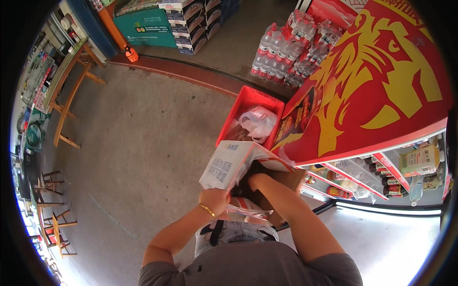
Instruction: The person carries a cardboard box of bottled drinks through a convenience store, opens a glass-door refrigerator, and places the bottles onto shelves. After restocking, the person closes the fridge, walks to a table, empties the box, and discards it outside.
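An opened cardboard carton (227, 162), white with printed writing and orange trim, is held before my body. Torn clear plastic film (282, 157) hangs about its opening. My left hand (214, 201), with a gold bangle at the wrist, grips the carton's near left edge. My right forearm reaches into the carton, and my right hand (254, 181) is mostly hidden in its dark inside; what it touches there cannot be seen. Just beyond the carton is a red plastic crate (232, 116) holding a white plastic bag (258, 123).
A drinks fridge (361, 103) with a red and yellow side stands at my right, bottles (391, 186) on its shelves. Shrink-wrapped water bottles (275, 52) stand behind the crate. An orange spray bottle (131, 54) rests by the doorway sill (171, 73). Wooden benches (62, 118) are at left.
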Motion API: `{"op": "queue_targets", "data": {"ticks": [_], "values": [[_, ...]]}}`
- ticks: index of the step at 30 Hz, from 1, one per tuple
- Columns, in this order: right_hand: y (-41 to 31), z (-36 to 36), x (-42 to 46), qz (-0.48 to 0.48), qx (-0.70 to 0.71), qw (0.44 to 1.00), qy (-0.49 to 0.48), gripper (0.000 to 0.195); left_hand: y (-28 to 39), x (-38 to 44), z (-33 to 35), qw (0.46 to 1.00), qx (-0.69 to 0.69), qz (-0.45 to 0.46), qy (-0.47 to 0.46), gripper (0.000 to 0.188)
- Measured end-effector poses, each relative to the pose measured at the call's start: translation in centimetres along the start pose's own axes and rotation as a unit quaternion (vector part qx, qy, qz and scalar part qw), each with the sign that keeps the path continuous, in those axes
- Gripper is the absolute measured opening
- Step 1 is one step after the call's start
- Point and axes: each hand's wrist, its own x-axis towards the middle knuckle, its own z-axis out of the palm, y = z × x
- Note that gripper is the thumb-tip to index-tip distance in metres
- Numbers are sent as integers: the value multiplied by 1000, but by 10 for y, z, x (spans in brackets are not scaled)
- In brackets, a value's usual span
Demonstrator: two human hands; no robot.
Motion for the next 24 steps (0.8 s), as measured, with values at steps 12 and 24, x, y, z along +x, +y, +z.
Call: {"op": "queue_targets", "data": {"ticks": [12,24], "values": [[-2,73,53,66,173,978,100,25,19,-16,-49,984,-25,171,38,20],[-6,107,76,48,279,952,113,26,42,2,-42,987,-4,163,-2,17]]}}
